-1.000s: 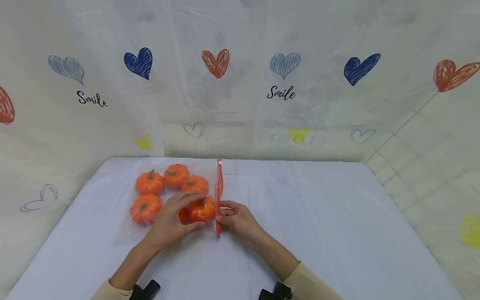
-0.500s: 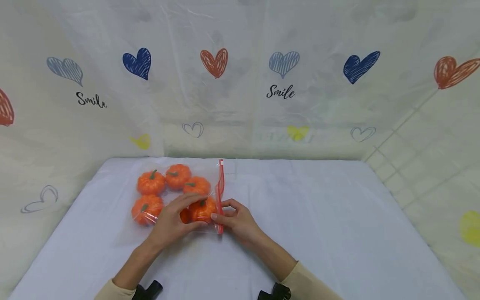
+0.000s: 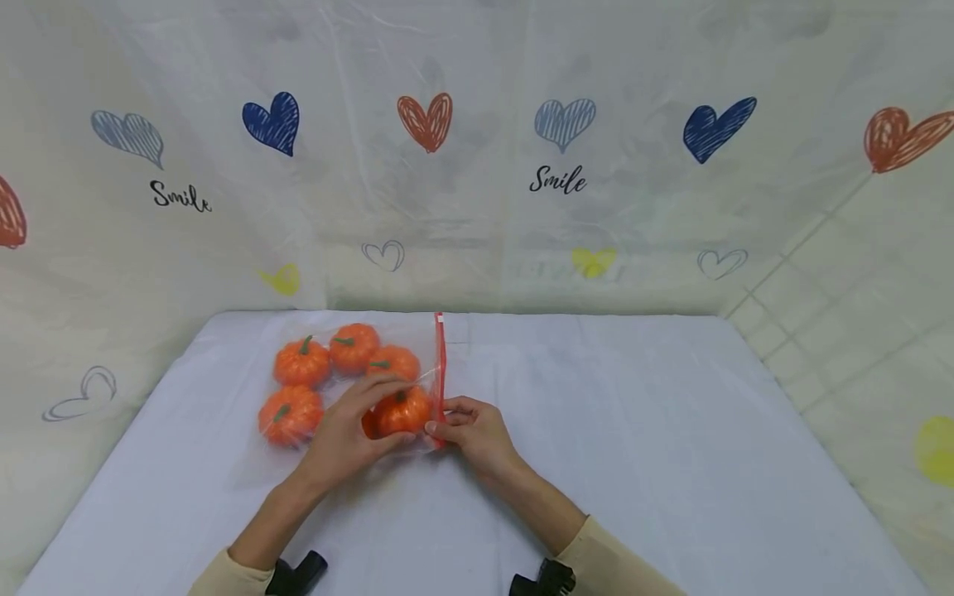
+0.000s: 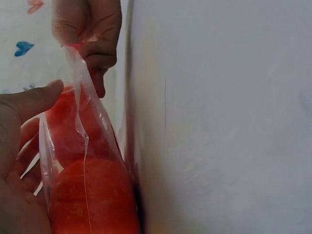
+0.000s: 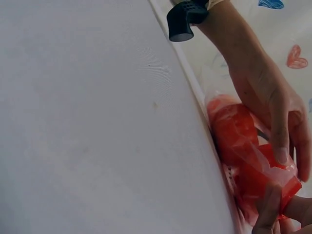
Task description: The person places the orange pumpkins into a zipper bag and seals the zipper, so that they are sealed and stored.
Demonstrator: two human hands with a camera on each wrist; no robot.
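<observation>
A clear zip bag with several orange toy pumpkins in it lies at the table's left side. Its red zip strip runs along the right edge. My left hand holds the bag from the near side, thumb and fingers curved around the pumpkin nearest the strip. At the strip's near end, my right hand pinches the bag between thumb and fingers. The left wrist view shows the clear film drawn up toward the right hand. Part of one pumpkin is hidden behind the left hand.
White cloth covers the table. Behind it hangs a pale sheet printed with hearts and the word "Smile". Dark wrist cameras sit on both forearms by the beige sleeves.
My right thumb has come over the red strip onto the bag's front, and the strip's near end has risen a little. The left hand stays almost where it was.
</observation>
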